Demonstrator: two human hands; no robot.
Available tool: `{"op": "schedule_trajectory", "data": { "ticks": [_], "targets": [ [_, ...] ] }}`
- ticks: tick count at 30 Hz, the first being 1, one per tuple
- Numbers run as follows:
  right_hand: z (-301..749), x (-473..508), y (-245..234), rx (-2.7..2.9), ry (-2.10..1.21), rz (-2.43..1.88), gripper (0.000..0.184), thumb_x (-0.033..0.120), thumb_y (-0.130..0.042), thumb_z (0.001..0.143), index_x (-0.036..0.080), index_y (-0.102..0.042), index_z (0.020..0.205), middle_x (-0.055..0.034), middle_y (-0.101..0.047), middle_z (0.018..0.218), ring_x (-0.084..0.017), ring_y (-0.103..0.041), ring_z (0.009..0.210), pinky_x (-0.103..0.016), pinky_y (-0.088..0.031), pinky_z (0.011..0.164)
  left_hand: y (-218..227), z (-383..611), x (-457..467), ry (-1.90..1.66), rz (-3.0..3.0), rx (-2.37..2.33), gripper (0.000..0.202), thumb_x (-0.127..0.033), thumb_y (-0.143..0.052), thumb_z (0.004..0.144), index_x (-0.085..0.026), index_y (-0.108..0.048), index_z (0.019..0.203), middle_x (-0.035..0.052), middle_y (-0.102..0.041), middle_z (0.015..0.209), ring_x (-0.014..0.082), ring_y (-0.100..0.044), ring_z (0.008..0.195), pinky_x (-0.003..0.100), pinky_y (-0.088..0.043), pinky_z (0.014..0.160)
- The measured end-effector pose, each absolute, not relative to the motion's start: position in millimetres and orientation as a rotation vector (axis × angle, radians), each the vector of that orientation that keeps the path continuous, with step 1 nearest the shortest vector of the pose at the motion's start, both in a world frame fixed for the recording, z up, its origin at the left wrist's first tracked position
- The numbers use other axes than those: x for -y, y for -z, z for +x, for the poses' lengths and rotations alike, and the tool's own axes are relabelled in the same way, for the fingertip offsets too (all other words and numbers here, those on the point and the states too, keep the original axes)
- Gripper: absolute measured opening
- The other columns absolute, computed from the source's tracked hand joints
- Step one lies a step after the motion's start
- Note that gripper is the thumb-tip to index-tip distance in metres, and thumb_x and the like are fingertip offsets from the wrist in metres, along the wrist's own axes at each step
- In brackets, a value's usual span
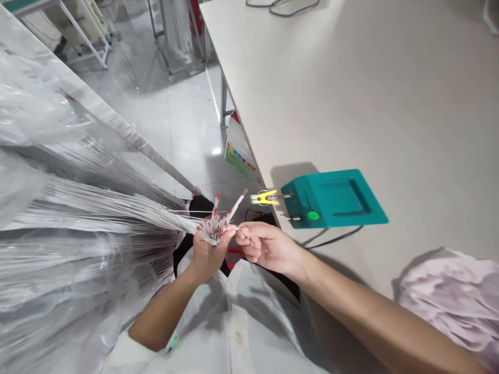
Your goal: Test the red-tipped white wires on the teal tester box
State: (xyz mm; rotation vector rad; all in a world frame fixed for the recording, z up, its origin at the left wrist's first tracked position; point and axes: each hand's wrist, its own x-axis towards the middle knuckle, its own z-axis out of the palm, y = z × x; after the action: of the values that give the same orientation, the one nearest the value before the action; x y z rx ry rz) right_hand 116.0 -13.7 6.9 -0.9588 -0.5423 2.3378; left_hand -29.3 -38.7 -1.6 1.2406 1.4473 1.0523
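Observation:
My left hand (208,255) is closed around the end of a thick bundle of thin white wires (167,210). Reddish-brown tips (212,226) fan out above the fist, and a few wires stick up higher than the others. Close beside the left thumb, my right hand (259,241) pinches a thin wire end between thumb and forefinger; its other fingers are curled. To the right, a teal device (335,198) with a green button (313,215) sits at the table's edge. A yellow clip (265,197) is held on a metal rod at its near side.
The wires run left onto a rack with a wrapped rail (128,132), partly under clear plastic (35,98). A pale table (351,104) fills the right, with a pink cloth (452,301) and a black cable (286,8). A printed box (241,156) stands below the table edge.

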Motion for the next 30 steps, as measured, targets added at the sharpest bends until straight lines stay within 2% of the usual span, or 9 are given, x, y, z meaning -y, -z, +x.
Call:
{"op": "schedule_trajectory", "data": {
  "ticks": [3,6,8,12,16,21,25,27,30],
  "targets": [
    [122,13,-4,0.729,-2.221,-1.045,0.022,0.036,-0.066,0.067,0.015,-0.058,0.066,0.0037,-0.049,0.052,-0.007,-0.044,0.039,-0.022,-0.04,0.038,3,-30,39,-1.01,1.202,-1.44,0.017,-0.029,-0.058,0.076,-0.017,-0.07,0.076,0.0031,-0.066,0.066,0.0156,-0.061,0.063,0.026,-0.046,0.06],
    [125,16,-3,1.112,-1.856,-1.156,0.026,0.04,-0.059,0.077,0.016,-0.062,0.085,0.0015,-0.055,0.06,-0.009,-0.052,0.049,-0.023,-0.046,0.047,5,-32,40,-0.963,1.169,-1.446,0.019,-0.031,-0.057,0.079,-0.017,-0.07,0.08,0.001,-0.062,0.058,0.0152,-0.059,0.061,0.026,-0.045,0.059],
    [125,17,-4,1.383,-1.615,-1.14,0.025,0.037,-0.052,0.083,0.017,-0.061,0.094,-0.0018,-0.059,0.07,-0.011,-0.056,0.057,-0.025,-0.049,0.054,6,-33,40,-0.948,1.151,-1.446,0.02,-0.032,-0.058,0.078,-0.017,-0.07,0.082,-0.0002,-0.059,0.055,0.0148,-0.058,0.059,0.026,-0.044,0.058],
    [124,18,-7,1.803,-1.097,-1.1,0.015,0.023,-0.049,0.085,0.019,-0.063,0.089,-0.0057,-0.062,0.079,-0.014,-0.059,0.07,-0.028,-0.05,0.064,7,-34,40,-0.927,1.17,-1.429,0.02,-0.033,-0.058,0.078,-0.016,-0.068,0.08,-0.0008,-0.058,0.054,0.0144,-0.057,0.057,0.026,-0.044,0.058],
    [120,19,-6,1.886,-0.836,-1.154,0.013,0.018,-0.05,0.084,0.019,-0.063,0.082,-0.0047,-0.062,0.072,-0.014,-0.058,0.065,-0.026,-0.047,0.06,5,-31,40,-0.913,1.174,-1.457,0.021,-0.034,-0.057,0.078,-0.015,-0.068,0.077,-0.0001,-0.06,0.057,0.0141,-0.057,0.057,0.026,-0.044,0.058],
    [112,20,-4,1.773,-0.885,-1.307,0.018,0.023,-0.049,0.083,0.018,-0.061,0.07,-0.0028,-0.057,0.064,-0.012,-0.053,0.059,-0.025,-0.042,0.055,6,-23,44,-1.015,1.06,-1.546,0.021,-0.033,-0.059,0.076,-0.014,-0.067,0.081,0.0011,-0.062,0.062,0.0138,-0.057,0.059,0.025,-0.045,0.058],
    [111,15,-5,1.489,-1.485,-1.423,0.022,0.031,-0.048,0.079,0.017,-0.058,0.066,0.002,-0.049,0.051,-0.011,-0.046,0.047,-0.023,-0.038,0.046,6,-19,46,-1.061,1.047,-1.552,0.02,-0.031,-0.059,0.075,-0.013,-0.067,0.081,-0.0012,-0.057,0.053,0.0128,-0.055,0.054,0.025,-0.043,0.057],
    [113,13,-8,1.44,-1.661,-1.445,0.022,0.032,-0.046,0.08,0.017,-0.058,0.069,0.0041,-0.046,0.047,-0.01,-0.043,0.042,-0.023,-0.036,0.042,4,-20,44,-1.039,1.045,-1.555,0.02,-0.031,-0.059,0.075,-0.013,-0.067,0.077,-0.0034,-0.051,0.047,0.0113,-0.051,0.05,0.024,-0.042,0.055],
    [122,15,-14,1.765,-1.361,-1.475,0.022,0.029,-0.045,0.082,0.018,-0.06,0.069,0.0008,-0.056,0.056,-0.012,-0.05,0.05,-0.024,-0.039,0.049,0,-22,39,-0.992,1.025,-1.54,0.021,-0.033,-0.059,0.075,-0.013,-0.067,0.075,-0.0055,-0.045,0.042,0.009,-0.044,0.044,0.023,-0.039,0.051]
  ]
}}
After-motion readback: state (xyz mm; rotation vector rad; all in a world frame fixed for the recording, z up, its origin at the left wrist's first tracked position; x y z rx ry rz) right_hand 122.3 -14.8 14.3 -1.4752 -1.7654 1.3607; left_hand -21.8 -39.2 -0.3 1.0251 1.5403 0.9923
